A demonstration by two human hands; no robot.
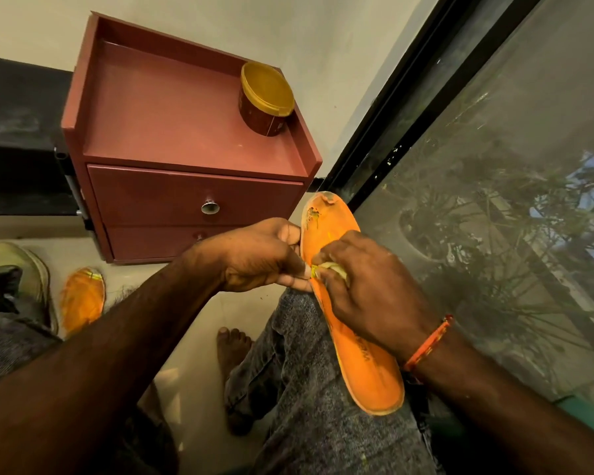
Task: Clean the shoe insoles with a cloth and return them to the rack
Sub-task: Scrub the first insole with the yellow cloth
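Note:
An orange insole (pixel 364 368) lies lengthwise along my right thigh, its worn toe end pointing away from me. My left hand (pixel 261 255) pinches the insole's left edge near the middle. My right hand (pixel 364 289) grips a small bunched yellowish cloth (pixel 330 268) and presses it onto the insole's surface, covering its middle part. A second orange insole (pixel 83 299) lies on the floor at the left, beside a shoe.
A red-brown two-drawer cabinet (pixel 186 138) stands ahead, with a round yellow-lidded tub (pixel 266 97) on top. An olive and grey shoe (pixel 11 279) sits at the far left. A dark-framed glass window (pixel 494 200) runs along the right. My bare foot (pixel 232 347) rests on the floor.

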